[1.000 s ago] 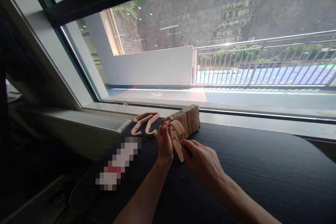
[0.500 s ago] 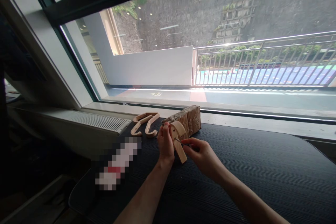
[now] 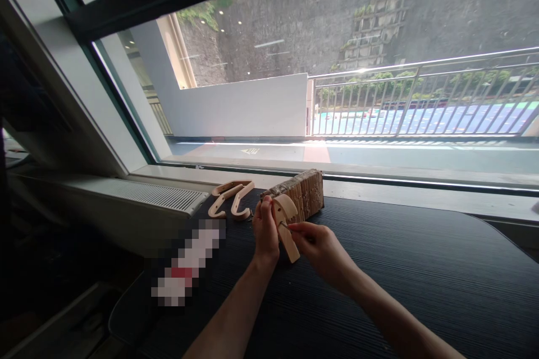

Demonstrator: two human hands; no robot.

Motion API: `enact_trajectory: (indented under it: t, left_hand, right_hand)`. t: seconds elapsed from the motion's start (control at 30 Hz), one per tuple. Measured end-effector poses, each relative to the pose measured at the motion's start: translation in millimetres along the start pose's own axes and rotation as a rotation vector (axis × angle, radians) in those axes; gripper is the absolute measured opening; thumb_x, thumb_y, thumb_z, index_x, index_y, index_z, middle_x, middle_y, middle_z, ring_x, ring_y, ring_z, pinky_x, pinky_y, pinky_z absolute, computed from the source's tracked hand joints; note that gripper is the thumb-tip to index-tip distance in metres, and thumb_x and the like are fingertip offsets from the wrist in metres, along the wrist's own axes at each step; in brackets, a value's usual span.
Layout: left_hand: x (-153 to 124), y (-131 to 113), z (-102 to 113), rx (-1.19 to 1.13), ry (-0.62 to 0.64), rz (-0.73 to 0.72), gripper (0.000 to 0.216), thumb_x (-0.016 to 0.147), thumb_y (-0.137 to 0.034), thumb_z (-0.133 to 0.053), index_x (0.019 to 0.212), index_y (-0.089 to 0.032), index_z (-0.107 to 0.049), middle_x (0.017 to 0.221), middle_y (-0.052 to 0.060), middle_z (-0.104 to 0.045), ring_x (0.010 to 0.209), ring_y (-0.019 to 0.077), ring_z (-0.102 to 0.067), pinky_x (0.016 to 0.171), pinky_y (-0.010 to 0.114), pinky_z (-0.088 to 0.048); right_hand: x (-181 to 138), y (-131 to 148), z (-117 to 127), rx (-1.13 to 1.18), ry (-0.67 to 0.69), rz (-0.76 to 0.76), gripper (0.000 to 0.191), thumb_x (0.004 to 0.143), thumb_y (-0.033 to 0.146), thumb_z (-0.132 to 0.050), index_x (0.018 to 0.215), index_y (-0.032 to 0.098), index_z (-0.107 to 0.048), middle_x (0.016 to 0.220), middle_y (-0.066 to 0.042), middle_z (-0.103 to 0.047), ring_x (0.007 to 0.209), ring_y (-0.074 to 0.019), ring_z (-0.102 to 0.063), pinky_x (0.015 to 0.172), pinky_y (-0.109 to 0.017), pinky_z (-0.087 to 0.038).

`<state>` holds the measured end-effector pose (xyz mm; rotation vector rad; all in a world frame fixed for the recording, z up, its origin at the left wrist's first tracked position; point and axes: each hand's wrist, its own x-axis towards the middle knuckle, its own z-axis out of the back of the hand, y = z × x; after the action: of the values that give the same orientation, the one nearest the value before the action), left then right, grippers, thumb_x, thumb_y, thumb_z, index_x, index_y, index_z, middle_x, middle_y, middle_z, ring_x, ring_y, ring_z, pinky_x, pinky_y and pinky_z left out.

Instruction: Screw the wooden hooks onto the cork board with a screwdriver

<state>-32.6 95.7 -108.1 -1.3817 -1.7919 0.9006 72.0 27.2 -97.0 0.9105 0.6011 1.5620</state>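
Note:
My left hand (image 3: pixel 266 230) is closed on a light wooden hook (image 3: pixel 290 245), its curved end at the top and its straight end pointing down toward me. The hook stands tilted against the near side of a brown, ridged block (image 3: pixel 309 193) with a rough bark-like top. My right hand (image 3: pixel 314 238) pinches a thin metal rod (image 3: pixel 284 226), whose tip meets the hook at a hole partway along it. The rod's other end is hidden in my fingers, so its exact kind does not show.
Several more wooden hooks (image 3: pixel 231 199) lie at the table's far left. A pixelated pale and red item (image 3: pixel 189 263) lies nearer. The dark table (image 3: pixel 400 280) reaches the window sill (image 3: pixel 370 190), with a vented ledge (image 3: pixel 164 193) to the left.
My right hand has turned slightly around the rod, its fingers drawn closer together. The hook, the block and my left hand keep their places; the view has shifted a little.

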Motion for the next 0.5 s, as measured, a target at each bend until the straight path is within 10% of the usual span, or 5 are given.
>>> enact_trajectory:
  t: [0.13,0.37,0.5]
  left_hand:
    - [0.1,0.7,1.5,0.000,0.005,0.002,0.037,0.074,-0.054,-0.058,0.072,-0.017,-0.053,0.062,-0.004,-0.052,0.056,0.0106,-0.049,0.054,0.022,-0.039]
    - [-4.2,0.3,-1.0,0.033,0.000,-0.025,0.036,0.076,-0.052,-0.058,0.075,-0.016,-0.056,0.066,-0.003,-0.055,0.061,0.0113,-0.051,0.060,0.023,-0.041]
    - [-6.1,-0.9,-3.2,0.034,-0.008,-0.016,0.036,0.076,-0.051,-0.058,0.076,-0.016,-0.057,0.067,-0.002,-0.056,0.063,0.0119,-0.053,0.061,0.023,-0.041]
  right_hand:
    - [5.3,-5.0,3.6,0.189,0.081,-0.093,0.032,0.084,0.029,-0.047,0.104,0.014,-0.067,0.074,-0.005,-0.070,0.066,-0.0166,-0.061,0.056,-0.023,-0.043]
    - [-13.8,22.2,11.7,-0.687,-0.017,0.195,0.031,0.088,0.018,-0.043,0.111,0.025,-0.061,0.086,-0.005,-0.067,0.063,-0.0155,-0.064,0.052,-0.024,-0.038]
    - [-14.6,24.2,9.1,-0.702,0.008,0.207,0.033,0.087,0.015,-0.043,0.113,0.024,-0.061,0.087,-0.006,-0.067,0.063,-0.0149,-0.063,0.052,-0.023,-0.038]
